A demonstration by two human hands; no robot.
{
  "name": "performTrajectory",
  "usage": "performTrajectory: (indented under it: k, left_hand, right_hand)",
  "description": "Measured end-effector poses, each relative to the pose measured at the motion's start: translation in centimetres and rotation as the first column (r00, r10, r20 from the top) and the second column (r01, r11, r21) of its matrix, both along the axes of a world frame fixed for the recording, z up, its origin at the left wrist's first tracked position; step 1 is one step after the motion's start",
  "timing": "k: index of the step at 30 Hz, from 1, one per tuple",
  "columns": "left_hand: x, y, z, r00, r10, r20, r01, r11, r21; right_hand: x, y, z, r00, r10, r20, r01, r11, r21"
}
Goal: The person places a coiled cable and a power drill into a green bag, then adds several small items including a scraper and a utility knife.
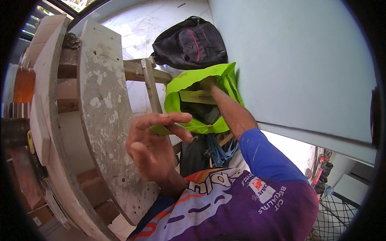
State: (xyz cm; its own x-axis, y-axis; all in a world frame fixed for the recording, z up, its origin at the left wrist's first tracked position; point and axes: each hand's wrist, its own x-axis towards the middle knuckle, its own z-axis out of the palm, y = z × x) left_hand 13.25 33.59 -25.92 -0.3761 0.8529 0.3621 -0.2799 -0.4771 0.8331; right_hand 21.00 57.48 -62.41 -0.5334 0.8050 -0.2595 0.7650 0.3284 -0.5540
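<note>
A bright green fabric bag (233,99) stands with its mouth wide. My right hand (208,82) reaches deep into it, and shadow and the bag's rim hide most of the fingers, so its grip is not visible. Beside that hand, a flat yellowish plate with a raised grip, possibly a plastering float (197,97), lies in the bag among dark items too dim to name. My left hand (156,141) is raised in front of the bag's near left side, palm up and fingers apart. A scrap of green fabric shows through the gap behind its fingers.
A black backpack (197,43) leans behind the bag by a pale wall (295,60). On the left is a wooden bench (104,120) with paint-stained planks. Blue cord (223,152) lies below the bag. At lower right stands a black wire rack (334,214).
</note>
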Motion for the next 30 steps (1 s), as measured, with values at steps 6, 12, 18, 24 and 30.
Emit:
performTrajectory:
  k: [6, 12, 18, 24, 30]
  left_hand:
    - [-0.2, 0.5, -0.4, 1.0, -0.024, 0.021, 0.024, 1.0, -0.009]
    - [-0.5, 0.3, -0.4, 0.999, -0.05, 0.003, 0.05, 0.999, -0.006]
    - [-0.4, 0.3, -0.7, 0.996, -0.09, -0.014, 0.089, 0.995, -0.034]
    - [-0.3, -0.1, -0.8, 0.992, -0.114, 0.045, 0.114, 0.993, 0.0]
    - [0.2, -0.4, 0.8, 0.992, -0.111, 0.056, 0.112, 0.994, -0.005]
  right_hand:
    - [1.0, 0.1, 3.7, 0.995, 0.054, -0.087, -0.066, 0.986, -0.151]
    - [1.3, 0.5, 4.6, 0.991, 0.124, -0.04, -0.129, 0.983, -0.131]
    - [-1.5, -1.6, 5.2, 0.991, 0.132, -0.008, -0.131, 0.99, 0.057]
    - [-4.0, -4.2, 5.1, 0.988, 0.134, 0.081, -0.151, 0.949, 0.277]
    - [-4.1, -4.9, 6.9, 0.987, 0.15, -0.051, -0.125, 0.937, 0.325]
